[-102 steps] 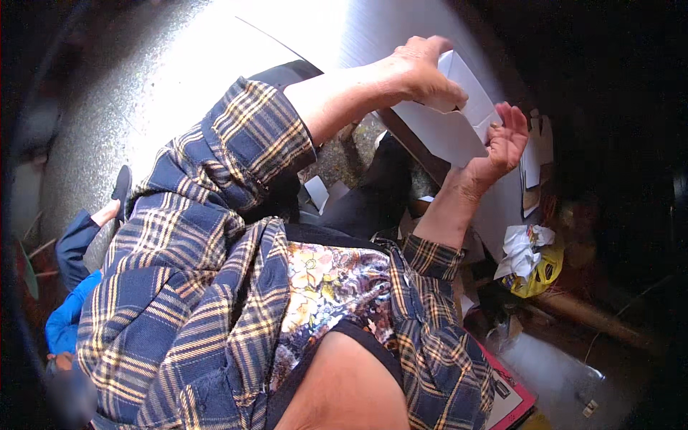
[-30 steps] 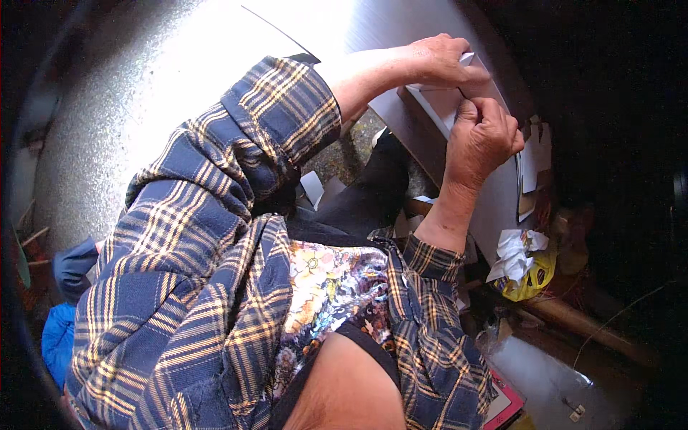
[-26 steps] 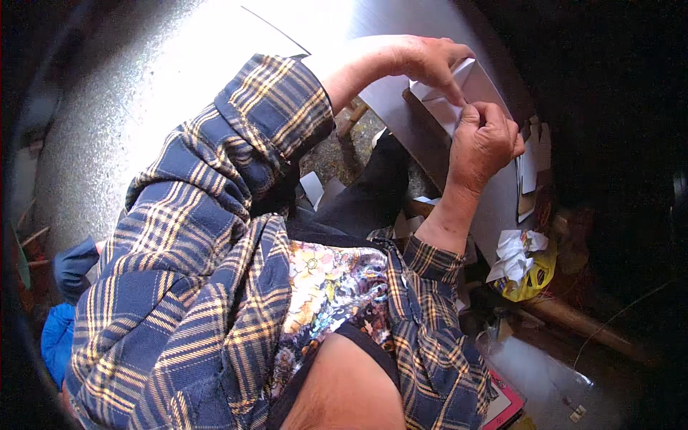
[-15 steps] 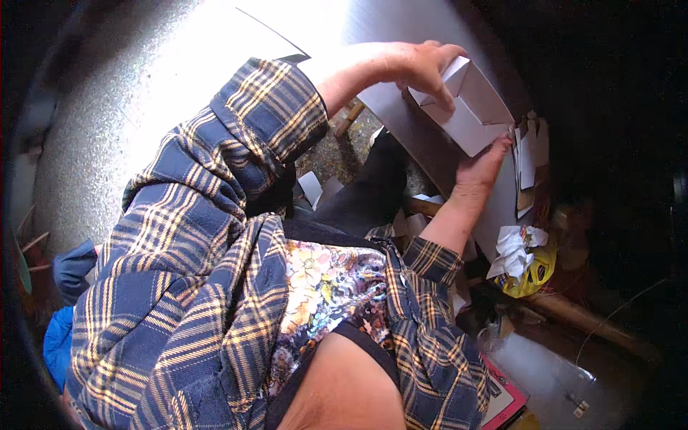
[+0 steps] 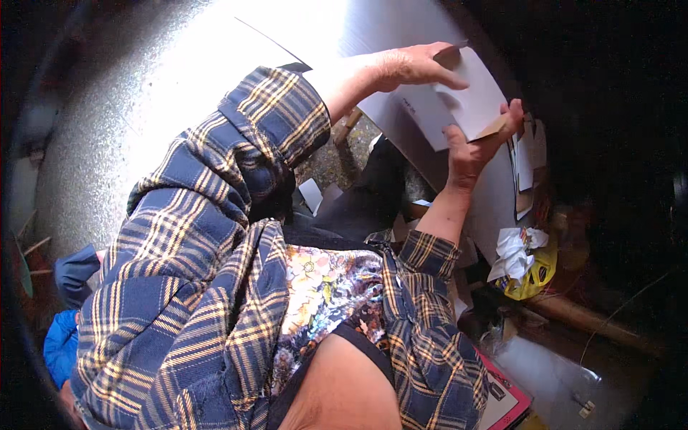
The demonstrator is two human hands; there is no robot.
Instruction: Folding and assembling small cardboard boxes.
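Above the right part of a smooth grey tabletop [image 5: 380, 36] is a white cardboard box [image 5: 473, 93], held between both hands. Its broad white face is turned up, with a flap standing at the far edge and a brownish flap at the near right corner. My left hand [image 5: 423, 68] holds the far left side, its thumb lying along the upper face. My right hand [image 5: 476, 154] grips the near right corner, thumb on the near side and fingers round the right edge. The box's inside is out of sight.
Flat cardboard pieces [image 5: 525, 165] stand at the table's right edge. Below them is a yellow bag [image 5: 537, 276] with crumpled white paper [image 5: 512, 254]. A clear plastic bag [image 5: 548, 369] and a pink-edged flat thing [image 5: 505, 401] lie lower right. White scraps [image 5: 310, 195] are near my legs.
Half a second ago the box showed its open inside; now a broad face covers it. The box has turned, and my right hand has shifted up round its corner.
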